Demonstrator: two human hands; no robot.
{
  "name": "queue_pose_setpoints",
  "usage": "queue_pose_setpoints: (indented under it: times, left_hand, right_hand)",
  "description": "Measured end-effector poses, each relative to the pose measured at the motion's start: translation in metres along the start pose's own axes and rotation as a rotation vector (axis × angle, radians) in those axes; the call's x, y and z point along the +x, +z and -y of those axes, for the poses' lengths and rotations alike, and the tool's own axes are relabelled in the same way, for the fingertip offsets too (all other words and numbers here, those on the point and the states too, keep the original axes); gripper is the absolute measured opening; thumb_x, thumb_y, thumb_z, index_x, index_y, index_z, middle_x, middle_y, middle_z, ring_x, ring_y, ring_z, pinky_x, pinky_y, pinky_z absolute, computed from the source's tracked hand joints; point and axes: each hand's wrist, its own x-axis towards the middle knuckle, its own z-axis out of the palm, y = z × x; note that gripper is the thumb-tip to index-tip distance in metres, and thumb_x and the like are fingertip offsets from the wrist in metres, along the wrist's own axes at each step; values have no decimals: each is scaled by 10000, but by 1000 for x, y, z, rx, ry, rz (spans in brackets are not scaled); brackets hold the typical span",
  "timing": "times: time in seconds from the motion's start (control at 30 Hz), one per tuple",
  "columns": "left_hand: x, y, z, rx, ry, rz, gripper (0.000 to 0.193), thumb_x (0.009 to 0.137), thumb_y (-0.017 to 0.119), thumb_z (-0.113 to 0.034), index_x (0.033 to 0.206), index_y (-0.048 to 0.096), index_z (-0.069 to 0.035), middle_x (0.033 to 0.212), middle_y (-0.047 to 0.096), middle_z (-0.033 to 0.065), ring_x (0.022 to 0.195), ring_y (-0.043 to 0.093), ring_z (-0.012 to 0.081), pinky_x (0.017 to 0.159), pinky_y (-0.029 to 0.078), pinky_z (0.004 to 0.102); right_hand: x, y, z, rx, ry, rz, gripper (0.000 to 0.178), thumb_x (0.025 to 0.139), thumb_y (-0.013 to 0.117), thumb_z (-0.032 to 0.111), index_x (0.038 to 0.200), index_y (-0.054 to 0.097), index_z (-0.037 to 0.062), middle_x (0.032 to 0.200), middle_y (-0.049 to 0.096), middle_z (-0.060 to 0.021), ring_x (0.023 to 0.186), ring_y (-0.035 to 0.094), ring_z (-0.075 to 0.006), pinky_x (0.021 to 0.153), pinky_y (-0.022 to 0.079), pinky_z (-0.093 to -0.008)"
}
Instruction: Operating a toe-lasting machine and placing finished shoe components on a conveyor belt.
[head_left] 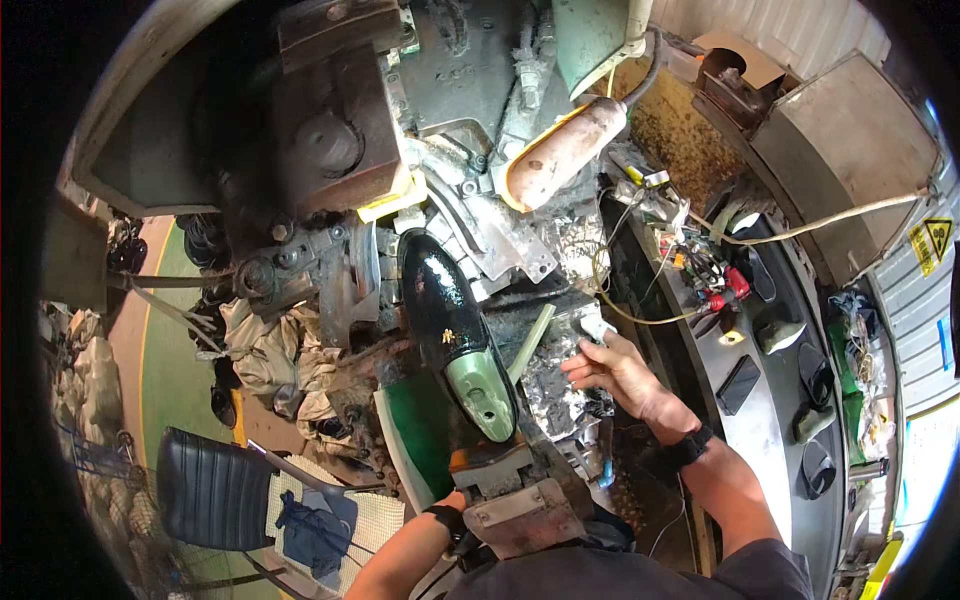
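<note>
A glossy black shoe upper (440, 295) is stretched over a green shoe last (480, 390), sole side down or hidden, with a small gold mark on the black. It sits in the middle of a lasting machine, its toe toward the metal plates. To the right of the last, my right hand (622, 372) is raised with fingers apart, beside a small white piece (597, 327) that it may touch. My left hand (455, 501) is low in the middle, near a metal block (525, 510); its fingers are hidden behind that block.
A lamp (565, 150) hangs above the metal plates. On the right, a bench with a conveyor (760, 420) carries a phone (738, 386), sandals and a red tool (730, 290). A black chair (205, 490) stands at lower left; cloth sacks (265, 355) lie behind it.
</note>
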Motion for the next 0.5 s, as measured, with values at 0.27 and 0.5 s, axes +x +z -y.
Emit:
queue_pose_setpoints:
  times: [0.27,0.5]
  left_hand:
    - [-13,0,-7,109,62,-484,439,813,759,-226,1156,598,-5,1175,661,208,1113,624,387,907,505,425]
    - [-144,-12,-108,657,271,-502,506,679,854,-111,1136,646,-50,1171,692,187,1093,673,325,961,516,379]
  right_hand:
    - [11,94,-21,67,-18,390,818,976,698,272,1520,175,-46,1106,670,-118,941,650,-152,818,545,-289]
    - [10,70,-39,-80,-208,118,814,923,764,229,1466,241,-78,1040,684,-135,883,663,-166,750,547,-295]
